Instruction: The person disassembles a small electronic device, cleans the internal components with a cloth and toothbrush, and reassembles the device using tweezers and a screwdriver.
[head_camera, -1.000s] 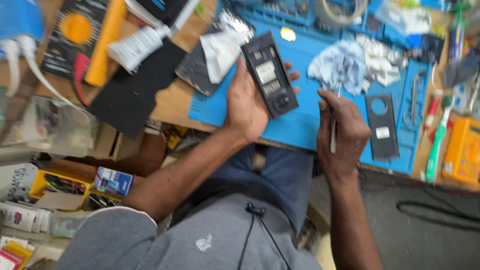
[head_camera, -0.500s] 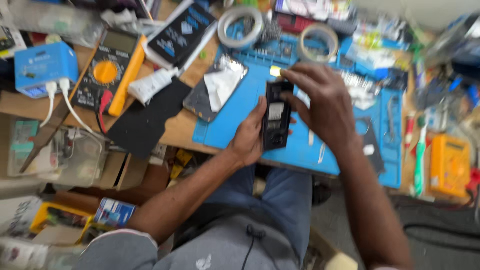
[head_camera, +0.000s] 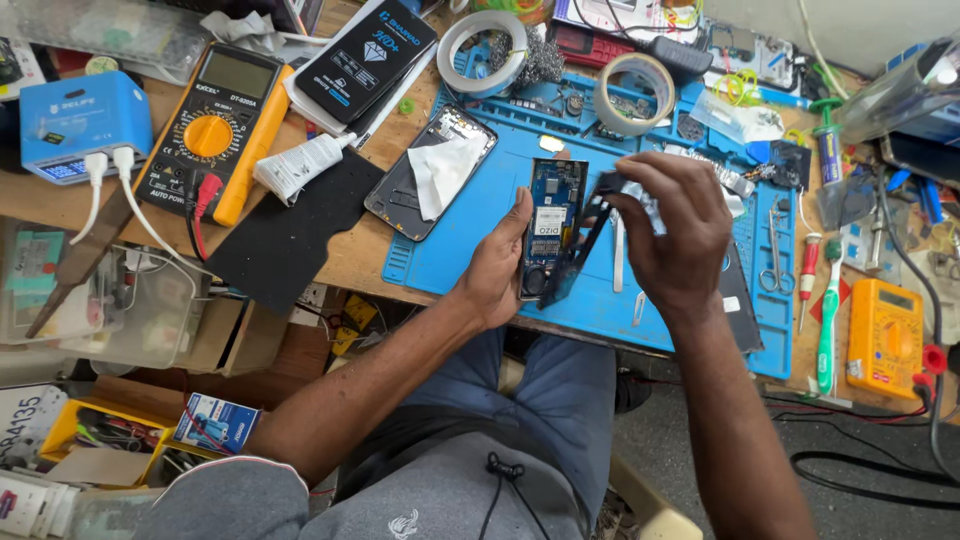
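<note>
left hand (head_camera: 497, 268) cupped, right hand (head_camera: 672, 232) fingers curled, pinching

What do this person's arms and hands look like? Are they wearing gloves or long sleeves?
No gloves: both the left hand and the right hand are bare, with no rings or watch visible. The forearms are bare too. A short grey sleeve with a red and white trimmed edge covers the left upper arm. No sleeve shows on the right arm.

Yellow multimeter (head_camera: 205, 135) far left, tape rolls (head_camera: 633, 92) at top, green toothbrush (head_camera: 829, 320) on right.
</note>
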